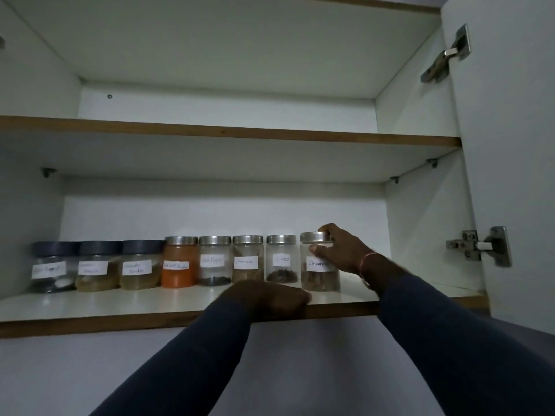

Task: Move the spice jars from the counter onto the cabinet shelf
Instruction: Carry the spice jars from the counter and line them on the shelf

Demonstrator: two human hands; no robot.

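A row of several labelled spice jars stands on the lower cabinet shelf (90, 304). Three at the left have dark lids, such as the jar (53, 267). The rest have steel lids: an orange powder jar (180, 262), a pepper jar (214, 261), a jar (248, 259), a cloves jar (281, 259). At the right end stands the cinnamon jar (319, 264), upright on the shelf. My right hand (341, 250) wraps its upper part and lid from the right. My left hand (270, 297) rests curled on the shelf's front edge, holding nothing.
An upper shelf (228, 132) spans the cabinet above the jars. The open cabinet door (510, 145) with two metal hinges stands at the right. Shelf room lies right of the cinnamon jar. The counter is out of view.
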